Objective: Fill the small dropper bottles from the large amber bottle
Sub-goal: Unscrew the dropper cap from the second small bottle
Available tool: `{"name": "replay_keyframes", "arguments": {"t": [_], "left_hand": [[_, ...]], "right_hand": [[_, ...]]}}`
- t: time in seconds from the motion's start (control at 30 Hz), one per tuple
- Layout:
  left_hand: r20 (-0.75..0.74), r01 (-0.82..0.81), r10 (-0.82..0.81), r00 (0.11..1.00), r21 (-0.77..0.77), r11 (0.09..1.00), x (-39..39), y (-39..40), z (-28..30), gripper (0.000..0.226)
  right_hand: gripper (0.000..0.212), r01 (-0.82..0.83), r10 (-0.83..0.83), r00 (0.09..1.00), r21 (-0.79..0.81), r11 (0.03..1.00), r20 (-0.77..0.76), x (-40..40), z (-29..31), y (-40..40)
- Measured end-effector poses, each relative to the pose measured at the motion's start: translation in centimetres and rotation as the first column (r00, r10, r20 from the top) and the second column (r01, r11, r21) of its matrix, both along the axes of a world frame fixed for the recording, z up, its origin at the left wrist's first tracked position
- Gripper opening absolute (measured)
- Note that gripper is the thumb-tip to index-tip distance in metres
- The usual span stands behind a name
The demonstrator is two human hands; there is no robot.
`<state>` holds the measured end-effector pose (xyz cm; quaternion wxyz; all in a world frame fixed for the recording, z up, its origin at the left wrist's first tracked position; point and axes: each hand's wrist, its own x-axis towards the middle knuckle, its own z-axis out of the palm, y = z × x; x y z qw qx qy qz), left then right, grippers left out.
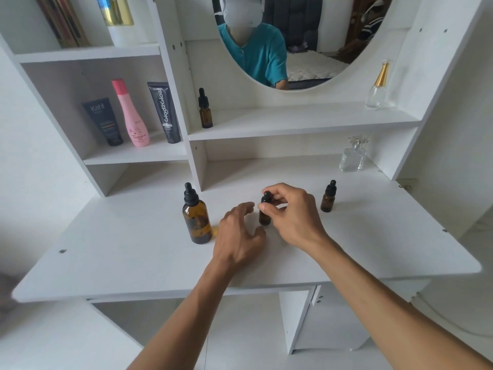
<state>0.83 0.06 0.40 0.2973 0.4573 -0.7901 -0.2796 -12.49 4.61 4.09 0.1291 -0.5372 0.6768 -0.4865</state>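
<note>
Three shelf tubes [130, 116], seemingly cosmetics.

A white counter [133, 263] carries three amber dropper bottles. The large bottle [197, 222] stands upright left of centre, near the back. A small bottle [264, 212] stands at the middle. Another small bottle [327, 198] stands toward the right, nearer the back edge. A clear glass bottle [352, 155] sits at the back right corner, under the mirror shelf [293, 121]. That shelf holds a third small dropper bottle [205, 110] at its left end and a gold-capped bottle [377, 86] at its right end. The left shelf [138, 156] bears a dark tube [103, 121], a pink bottle [130, 116] and a black tube [164, 113], side by side.
</note>
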Motion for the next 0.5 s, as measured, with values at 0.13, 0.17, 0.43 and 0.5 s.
{"name": "replay_keyframes", "arguments": {"t": [0.13,0.17,0.43,0.5], "left_hand": [[-0.068,-0.022,0.021,0.997,-0.019,1.000,0.4,0.6,0.3,0.046],[-0.079,-0.031,0.029,0.996,-0.017,0.999,0.4,0.6,0.3,0.044],[-0.097,-0.088,0.082,0.992,-0.054,0.995,0.5,0.4,-0.2,0.026],[-0.095,-0.091,0.086,0.992,-0.049,0.995,0.5,0.3,-0.4,0.022]], "right_hand": [[0.019,-0.046,0.047,0.999,0.029,0.999,-0.011,1.3,-0.3,-0.1],[0.019,-0.053,0.054,0.998,0.037,0.998,-0.018,1.5,-0.4,-0.1],[0.019,-0.061,0.063,0.998,0.069,0.996,-0.031,2.0,-0.7,-0.2],[0.020,-0.058,0.062,0.997,0.079,0.995,-0.050,2.0,-0.6,-0.2]]}}
